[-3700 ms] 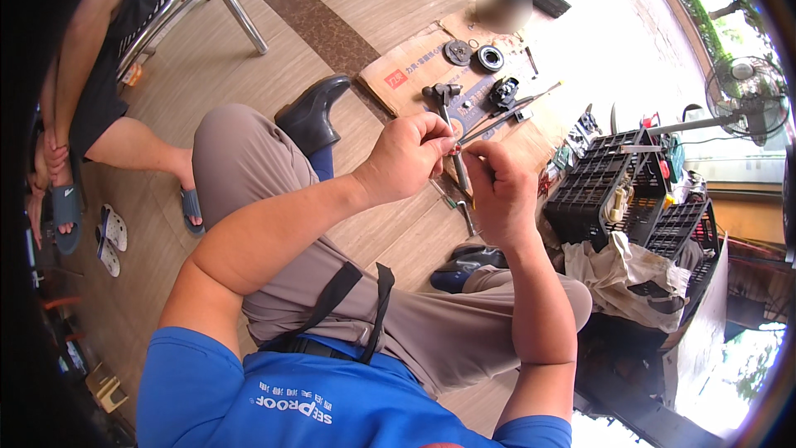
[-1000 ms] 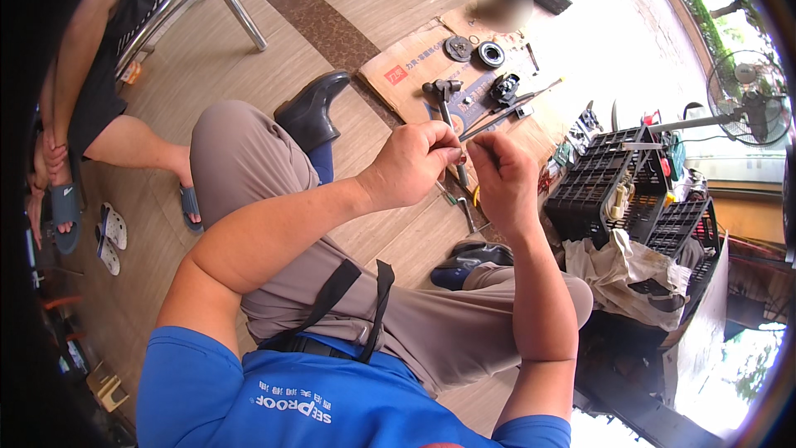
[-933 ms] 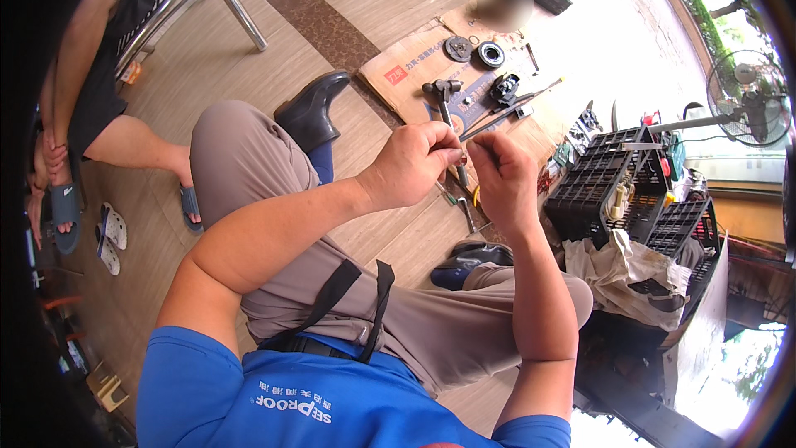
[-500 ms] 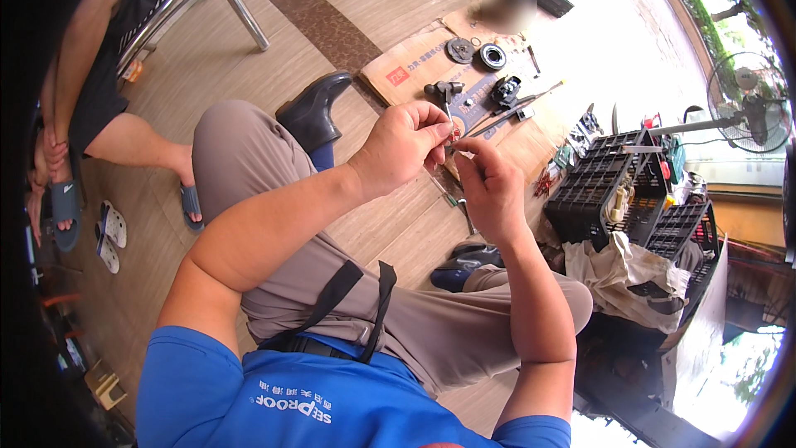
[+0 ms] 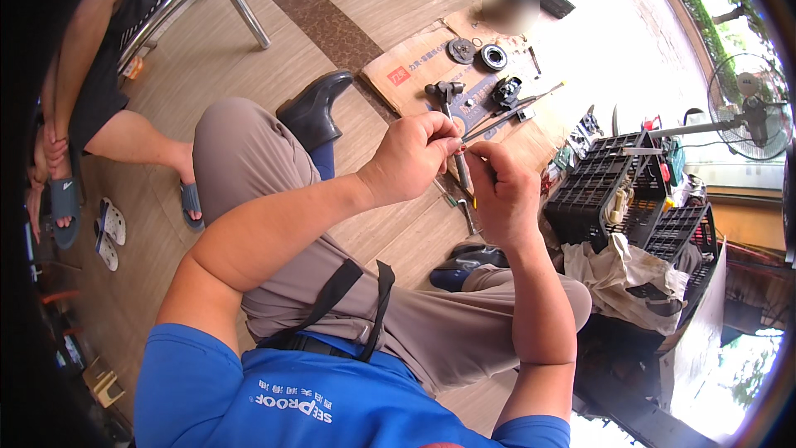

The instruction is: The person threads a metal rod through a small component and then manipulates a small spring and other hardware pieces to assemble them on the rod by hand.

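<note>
My left hand [image 5: 408,153] is pinched on a tiny reddish part [image 5: 460,149], too small to identify. My right hand [image 5: 506,191] is curled closed just to the right, its fingertips at the same part; what they grip is hidden. Behind my hands a hammer [image 5: 448,93] has its head over the cardboard [image 5: 390,83], its handle partly covered by my fingers. Also on the cardboard are a dark round plate [image 5: 461,51], a ring-shaped part [image 5: 493,56], a black housing [image 5: 507,93] and thin tools. More tools [image 5: 467,214] lie on the floor below my hands.
A seated person's leg [image 5: 141,141] and sandals [image 5: 110,232] are at left, near a metal-legged chair [image 5: 245,8]. My boots [image 5: 315,116] rest on the tiled floor. Black crates [image 5: 601,191] with a cloth [image 5: 613,274] and a fan [image 5: 746,108] stand at right.
Over the last second my hands shifted slightly up and apart, then back down and together around the small part. The hammer and the items on the cardboard look much as before.
</note>
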A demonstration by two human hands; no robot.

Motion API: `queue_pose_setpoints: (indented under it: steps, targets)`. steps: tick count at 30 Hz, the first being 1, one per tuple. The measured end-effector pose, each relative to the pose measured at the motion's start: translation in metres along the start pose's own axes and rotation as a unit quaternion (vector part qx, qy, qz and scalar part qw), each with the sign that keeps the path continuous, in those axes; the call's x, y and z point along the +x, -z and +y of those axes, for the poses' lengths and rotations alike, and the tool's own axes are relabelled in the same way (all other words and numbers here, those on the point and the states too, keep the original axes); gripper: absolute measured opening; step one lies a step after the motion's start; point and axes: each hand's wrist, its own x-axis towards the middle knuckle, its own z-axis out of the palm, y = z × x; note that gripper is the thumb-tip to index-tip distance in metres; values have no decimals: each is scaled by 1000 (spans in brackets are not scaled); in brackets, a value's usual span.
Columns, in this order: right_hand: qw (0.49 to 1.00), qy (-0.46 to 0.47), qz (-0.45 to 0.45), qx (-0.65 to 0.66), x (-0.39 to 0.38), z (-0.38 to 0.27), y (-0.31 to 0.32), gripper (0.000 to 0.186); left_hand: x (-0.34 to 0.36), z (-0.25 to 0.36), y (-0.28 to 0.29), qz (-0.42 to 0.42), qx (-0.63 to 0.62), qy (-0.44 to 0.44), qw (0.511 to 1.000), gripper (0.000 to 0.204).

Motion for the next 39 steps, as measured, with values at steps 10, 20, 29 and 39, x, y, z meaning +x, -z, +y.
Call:
queue_pose_setpoints:
  steps: [10,20,29,39]
  targets:
    - [999,30,13,-35,5,2,5,7,-4,-1,-3,-9,77,-47,996,9]
    - [997,-71,8,34,9,12,4,10,-8,3,-4,-43,33,-64,996,7]
    - [938,-216,-83,258,8,34,-10,11,2,5,8,-39,-149,31,987,11]
    - [968,-193,-129,92,0,21,-6,16,4,7,11,12,-91,30,995,13]
